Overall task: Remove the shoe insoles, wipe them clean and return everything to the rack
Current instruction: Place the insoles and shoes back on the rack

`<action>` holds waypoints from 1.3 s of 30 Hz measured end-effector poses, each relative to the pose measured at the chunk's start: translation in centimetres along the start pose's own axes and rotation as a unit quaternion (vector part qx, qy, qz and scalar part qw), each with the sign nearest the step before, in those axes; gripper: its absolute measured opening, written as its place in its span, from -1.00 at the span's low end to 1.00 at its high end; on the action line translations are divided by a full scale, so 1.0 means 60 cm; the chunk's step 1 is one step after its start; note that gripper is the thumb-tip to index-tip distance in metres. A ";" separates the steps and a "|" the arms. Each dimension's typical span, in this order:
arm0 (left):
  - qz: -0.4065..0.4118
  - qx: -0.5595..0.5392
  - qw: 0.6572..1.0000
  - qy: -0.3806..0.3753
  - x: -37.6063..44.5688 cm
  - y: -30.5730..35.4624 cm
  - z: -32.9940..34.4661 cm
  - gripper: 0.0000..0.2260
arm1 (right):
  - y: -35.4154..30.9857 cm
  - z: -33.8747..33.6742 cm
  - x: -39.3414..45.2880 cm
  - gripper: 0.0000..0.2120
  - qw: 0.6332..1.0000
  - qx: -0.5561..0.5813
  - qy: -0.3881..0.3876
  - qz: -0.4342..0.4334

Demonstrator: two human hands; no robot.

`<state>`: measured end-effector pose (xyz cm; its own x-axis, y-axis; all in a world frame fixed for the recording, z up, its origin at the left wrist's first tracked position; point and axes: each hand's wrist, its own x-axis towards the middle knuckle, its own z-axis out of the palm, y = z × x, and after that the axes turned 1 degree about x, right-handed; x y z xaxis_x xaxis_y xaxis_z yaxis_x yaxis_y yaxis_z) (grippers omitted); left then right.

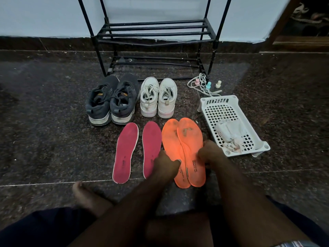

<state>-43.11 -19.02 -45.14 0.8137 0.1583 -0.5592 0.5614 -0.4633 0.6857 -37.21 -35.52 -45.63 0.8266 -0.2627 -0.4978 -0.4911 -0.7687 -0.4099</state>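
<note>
Two orange insoles lie overlapping on the dark floor, stained near the toes. My left hand pinches the left orange insole at its middle, thumb on top. My right hand grips the right edge of the right orange insole. Left of them lie two pink insoles side by side. Behind stand a pair of dark grey sneakers and a pair of white sneakers. The black metal shoe rack stands against the wall with bare shelves.
A white plastic basket with crumpled white cloths sits on the floor at the right. White laces and three small bottles lie beside the rack's right leg. My bare foot rests at lower left.
</note>
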 end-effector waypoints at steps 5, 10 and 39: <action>-0.030 -0.142 0.989 -0.014 0.006 0.009 0.014 -0.65 | 0.008 0.004 0.009 -0.72 0.999 0.032 -0.019 0.010; -0.026 -0.262 0.962 -0.076 -0.017 0.022 0.006 -0.55 | 0.016 -0.005 0.000 -0.82 0.984 0.174 -0.024 0.022; 0.107 -0.381 0.911 -0.116 -0.222 0.060 -0.159 -0.42 | -0.021 -0.099 -0.267 -0.58 0.767 0.597 -0.182 -0.152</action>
<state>-50.48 -14.47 -30.81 0.9123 -0.0940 -0.3985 0.4079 0.2918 0.8651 -48.22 -33.83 -32.59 0.9282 0.1697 -0.3310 -0.3715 0.3757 -0.8490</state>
